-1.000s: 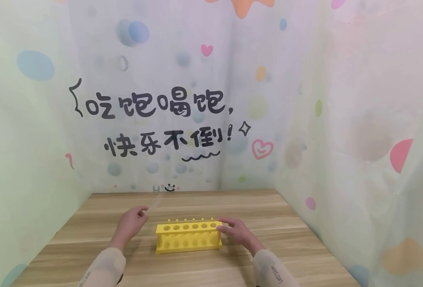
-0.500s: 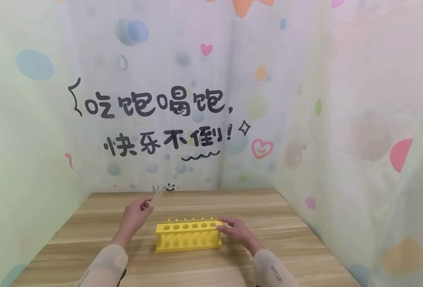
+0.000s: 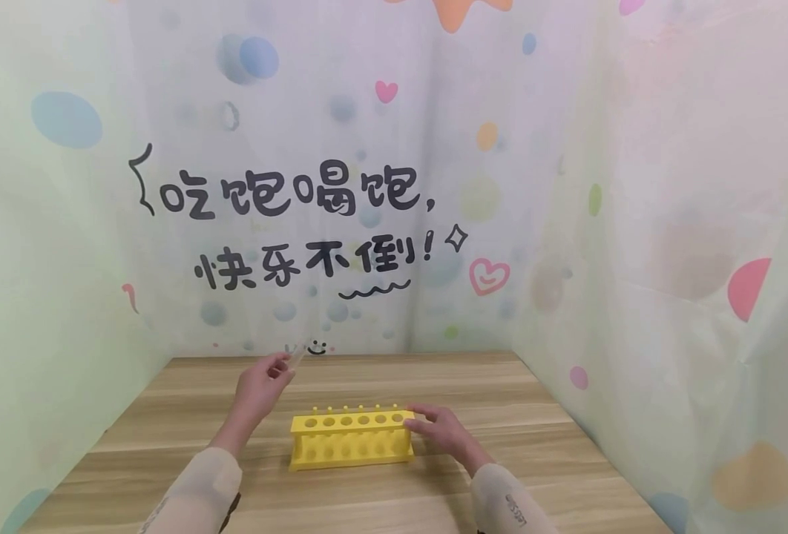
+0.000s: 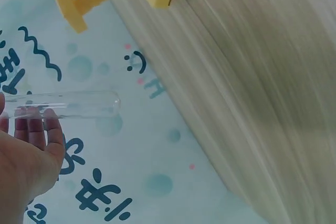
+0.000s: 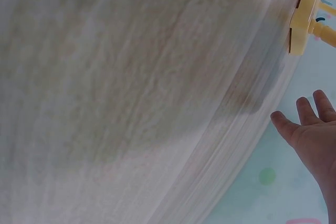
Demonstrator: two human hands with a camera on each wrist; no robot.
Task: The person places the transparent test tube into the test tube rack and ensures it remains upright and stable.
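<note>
A yellow test tube rack (image 3: 352, 443) stands on the wooden table, with one row of round holes along its top and small pegs behind them. To its left and raised above the table, my left hand (image 3: 263, 383) pinches a clear test tube (image 4: 86, 104). The tube's rounded end points away from the fingers, and in the head view the tube slants up to the right. My right hand (image 3: 444, 432) grips the right end of the rack's top plate between thumb and fingers. Its other fingers (image 5: 307, 111) stretch out in the right wrist view, where the thumb is out of frame.
The wood-grain table (image 3: 501, 475) lies under everything. Patterned fabric walls (image 3: 340, 319) enclose it at the back and both sides, and the back one carries dark writing.
My left hand has risen and moved slightly right and away from me, carrying the test tube. The right hand and the rack stay in place.
</note>
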